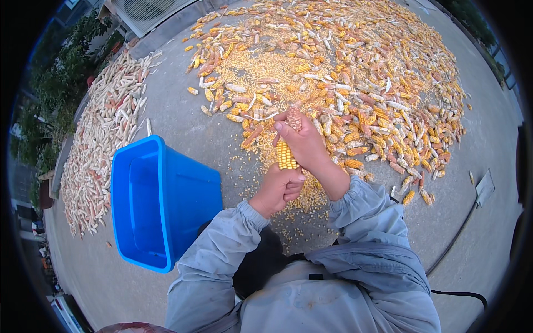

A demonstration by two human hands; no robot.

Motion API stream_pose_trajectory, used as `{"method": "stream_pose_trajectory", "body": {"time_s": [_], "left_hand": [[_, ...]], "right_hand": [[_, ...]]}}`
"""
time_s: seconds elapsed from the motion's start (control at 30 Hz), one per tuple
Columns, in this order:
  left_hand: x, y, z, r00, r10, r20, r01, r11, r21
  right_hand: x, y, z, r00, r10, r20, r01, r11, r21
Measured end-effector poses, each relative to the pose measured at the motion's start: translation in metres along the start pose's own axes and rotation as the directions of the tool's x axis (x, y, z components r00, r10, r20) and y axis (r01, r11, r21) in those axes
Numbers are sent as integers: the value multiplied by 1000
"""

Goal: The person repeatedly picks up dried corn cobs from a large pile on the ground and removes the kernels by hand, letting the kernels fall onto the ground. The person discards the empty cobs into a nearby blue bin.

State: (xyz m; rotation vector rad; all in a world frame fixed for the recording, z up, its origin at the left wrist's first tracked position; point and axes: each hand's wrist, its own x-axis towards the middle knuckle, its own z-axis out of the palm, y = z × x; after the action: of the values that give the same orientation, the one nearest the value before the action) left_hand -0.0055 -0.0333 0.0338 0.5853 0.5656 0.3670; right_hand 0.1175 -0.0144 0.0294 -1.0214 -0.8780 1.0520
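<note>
My left hand (282,188) is closed round the lower end of an ear of yellow corn (286,155), held upright in front of my body. Just above it, my right hand (305,141) grips a pinkish, mostly bare cob (293,115) against the upper part of that ear, thumb laid across it. Loose yellow kernels (302,200) lie on the concrete beneath both hands, and a wide spread of corn ears (377,127), some partly stripped, covers the ground beyond them.
A blue plastic tub (189,211) lies on its side at my left. Behind it is a heap of pale bare cobs (97,144). An outdoor unit (144,14) stands at upper left. A hose (455,244) and a flat grey tool (484,186) lie at right.
</note>
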Motion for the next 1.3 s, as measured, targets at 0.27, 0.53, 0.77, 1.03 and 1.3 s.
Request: {"method": "stream_pose_trajectory", "body": {"time_s": [0.27,0.53,0.77,1.03,1.3], "left_hand": [[34,0,-33,810,587,1,-237,326,915],[20,2,-7,982,8,-189,59,936,346],[45,-2,-31,821,565,-80,-165,369,915],[39,-4,-16,938,231,-258,11,726,688],[49,-1,-30,780,607,-149,161,35,986]], "right_hand": [[-2,-16,8,975,221,25,-221,951,218],[13,7,-12,995,60,-78,-76,971,-224],[4,-20,-1,975,217,-39,-208,965,162],[11,12,-15,991,115,-61,-123,982,-144],[7,11,0,986,138,-98,-127,986,109]]}}
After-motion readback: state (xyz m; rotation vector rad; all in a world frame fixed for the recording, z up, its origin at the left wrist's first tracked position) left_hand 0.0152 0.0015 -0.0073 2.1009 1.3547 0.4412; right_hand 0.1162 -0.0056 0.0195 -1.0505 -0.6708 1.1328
